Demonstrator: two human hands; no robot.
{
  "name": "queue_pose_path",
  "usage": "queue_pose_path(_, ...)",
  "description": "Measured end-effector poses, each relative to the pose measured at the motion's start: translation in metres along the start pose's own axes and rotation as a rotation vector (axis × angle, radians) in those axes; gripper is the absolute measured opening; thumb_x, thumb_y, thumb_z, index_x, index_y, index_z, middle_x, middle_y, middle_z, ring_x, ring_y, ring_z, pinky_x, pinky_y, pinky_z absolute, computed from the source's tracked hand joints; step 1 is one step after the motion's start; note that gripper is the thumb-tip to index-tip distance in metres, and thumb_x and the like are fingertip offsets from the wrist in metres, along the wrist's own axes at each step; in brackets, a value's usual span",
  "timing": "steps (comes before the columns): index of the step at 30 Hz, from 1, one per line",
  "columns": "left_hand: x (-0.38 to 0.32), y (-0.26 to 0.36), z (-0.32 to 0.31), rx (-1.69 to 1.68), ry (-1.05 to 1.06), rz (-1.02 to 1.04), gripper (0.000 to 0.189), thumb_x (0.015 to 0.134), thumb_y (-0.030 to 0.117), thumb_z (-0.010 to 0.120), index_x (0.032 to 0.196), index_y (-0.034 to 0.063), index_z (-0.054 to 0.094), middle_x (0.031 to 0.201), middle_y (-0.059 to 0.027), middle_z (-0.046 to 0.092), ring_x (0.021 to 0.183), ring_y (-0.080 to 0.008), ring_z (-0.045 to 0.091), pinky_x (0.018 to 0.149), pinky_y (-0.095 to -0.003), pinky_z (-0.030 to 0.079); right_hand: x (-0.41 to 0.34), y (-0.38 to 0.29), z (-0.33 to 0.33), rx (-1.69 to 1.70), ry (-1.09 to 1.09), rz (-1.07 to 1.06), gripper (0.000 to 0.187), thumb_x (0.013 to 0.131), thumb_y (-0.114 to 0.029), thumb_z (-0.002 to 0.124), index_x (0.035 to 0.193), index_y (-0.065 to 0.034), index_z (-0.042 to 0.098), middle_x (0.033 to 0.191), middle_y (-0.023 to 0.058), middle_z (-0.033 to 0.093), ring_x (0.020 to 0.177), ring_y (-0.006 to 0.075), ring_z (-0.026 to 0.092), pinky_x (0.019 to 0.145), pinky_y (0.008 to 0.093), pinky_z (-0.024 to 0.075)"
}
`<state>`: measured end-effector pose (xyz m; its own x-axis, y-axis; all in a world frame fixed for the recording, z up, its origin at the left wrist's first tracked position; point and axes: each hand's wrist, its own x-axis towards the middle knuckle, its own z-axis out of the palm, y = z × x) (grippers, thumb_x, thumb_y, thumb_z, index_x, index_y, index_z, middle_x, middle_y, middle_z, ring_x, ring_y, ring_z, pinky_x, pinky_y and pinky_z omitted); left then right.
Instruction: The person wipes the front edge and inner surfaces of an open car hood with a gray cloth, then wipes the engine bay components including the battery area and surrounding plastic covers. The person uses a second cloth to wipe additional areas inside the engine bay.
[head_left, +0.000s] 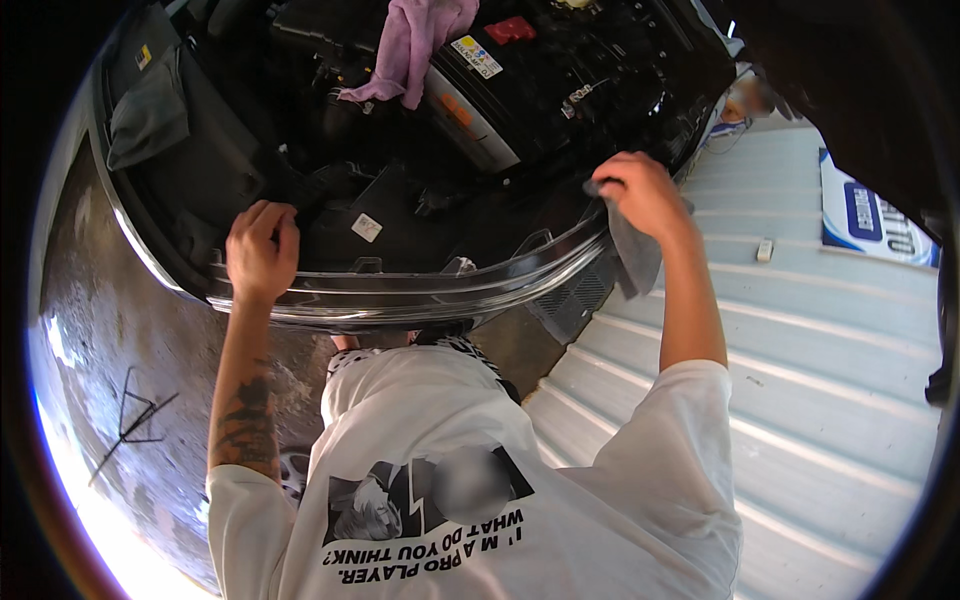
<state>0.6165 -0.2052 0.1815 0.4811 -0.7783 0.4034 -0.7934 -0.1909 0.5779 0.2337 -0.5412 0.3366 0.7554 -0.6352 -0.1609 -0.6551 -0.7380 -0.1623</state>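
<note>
My right hand (637, 196) grips a grey cloth (636, 251) at the right front corner of a car's open engine bay. The cloth hangs down over the outer edge. My left hand (262, 249) is at the left of the front trim (420, 296), its fingers curled inward; their tips are hidden, so I cannot tell whether they hold anything. Between my hands lies the black plastic front cover (442, 247), bearing a small white label (367, 227). Further in sits a car battery (480, 112) with a red terminal cover (511, 30).
A pink cloth (412, 52) drapes beside the battery. Another dark cloth (150, 112) lies on the left fender cover. To the right stands a corrugated metal wall (810, 337) with a printed sign (862, 210). Part of another person (739, 105) shows beyond the car. A wire stand (129, 431) is on the floor.
</note>
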Motion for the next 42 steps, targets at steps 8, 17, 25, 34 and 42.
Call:
queue_pose_path(8,-0.003,0.002,0.0,0.038,-0.023,-0.092,0.014,0.095,0.008,0.066,0.101,0.0029,0.077,0.095,-0.0135,0.073,0.088,-0.037,0.07,0.083,-0.0442,0.056,0.009,-0.023,0.042,0.275,-0.242,-0.438,0.008,0.09,-0.005,0.076,0.098,-0.0043,0.08,0.103,0.0095,0.075,0.105,0.0344,0.067,0.096,0.0451,0.055)
queue_pose_path(17,0.001,0.01,-0.001,0.047,-0.073,-0.193,0.016,0.097,0.01,0.063,0.102,0.0021,0.075,0.097,-0.0141,0.072,0.091,-0.0374,0.07,0.084,-0.0433,0.055,0.032,-0.003,0.033,0.232,-0.241,-0.305,0.011,0.088,-0.005,0.079,0.099,-0.0035,0.08,0.101,0.012,0.074,0.099,0.0349,0.073,0.088,0.0448,0.0577)
queue_pose_path(25,0.0,0.011,-0.003,0.049,-0.077,-0.173,0.019,0.097,0.013,0.063,0.103,0.0008,0.075,0.097,-0.0168,0.071,0.094,-0.0412,0.07,0.086,-0.0459,0.055,0.039,-0.047,0.034,0.371,-0.074,-0.275,0.016,0.089,-0.001,0.082,0.104,-0.0028,0.08,0.104,0.0114,0.074,0.092,0.032,0.075,0.083,0.0398,0.0598)
queue_pose_path(34,0.002,0.013,-0.005,0.068,-0.093,-0.196,0.019,0.095,0.012,0.062,0.103,0.0009,0.075,0.099,-0.0178,0.072,0.098,-0.042,0.07,0.088,-0.0469,0.055,0.008,-0.089,0.111,0.299,0.125,-0.457,0.029,0.089,-0.013,0.086,0.116,-0.0067,0.075,0.107,0.0068,0.07,0.106,0.0311,0.069,0.093,0.0445,0.0583)
queue_pose_path(42,0.002,0.012,-0.004,0.045,-0.06,-0.191,0.018,0.094,0.012,0.062,0.102,0.0005,0.074,0.098,-0.017,0.071,0.096,-0.0412,0.069,0.087,-0.0469,0.055,0.031,-0.063,0.058,0.251,0.101,-0.201,0.016,0.093,-0.007,0.081,0.107,-0.0041,0.073,0.1,0.0141,0.073,0.092,0.0367,0.074,0.081,0.0456,0.0591)
